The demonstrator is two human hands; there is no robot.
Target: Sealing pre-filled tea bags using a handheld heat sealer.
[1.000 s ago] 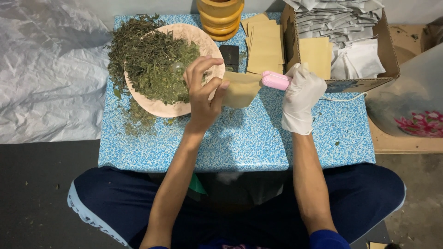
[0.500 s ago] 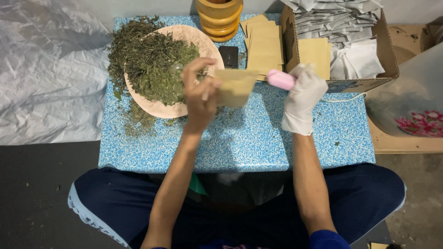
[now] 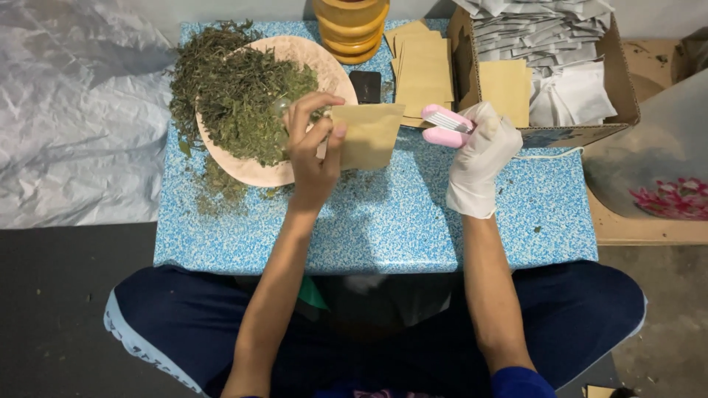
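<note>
Head view, left hand: the bare left hand (image 3: 313,151) is raised over the near rim of the plate, fingers curled and closed on the left edge of a tan paper pouch (image 3: 366,135), thumb on the near face.
Head view, right hand: the right hand (image 3: 479,158), in a white glove, is closed around a small pink sealer (image 3: 445,125), whose tip stands just beside the pouch's right edge; whether they touch cannot be told.
Pouch: held upright in the air above the surface, between the two hands, its top edge level and its lower edge clear of the tabletop.
Plate: a pale pink plate (image 3: 259,171) heaped with dried green herbs (image 3: 240,92) lies at the far left of the surface; loose bits spill over its left and near rims.
Surface: a blue speckled surface (image 3: 383,221); the near half, in front of both hands, is bare up to its front edge.
Far edge: a stack of flat tan pouches (image 3: 422,66), a small dark object (image 3: 365,85) and a yellow ribbed container (image 3: 354,29) crowd the back edge.
Right edge: a cardboard box (image 3: 623,81) of grey and white packets overhangs the right far corner, close behind the gloved hand.
Left side: crumpled grey plastic sheeting (image 3: 74,110) lies on the floor against the surface's left edge.
Near side: the person's crossed legs in dark trousers (image 3: 184,332) sit under the front edge.
</note>
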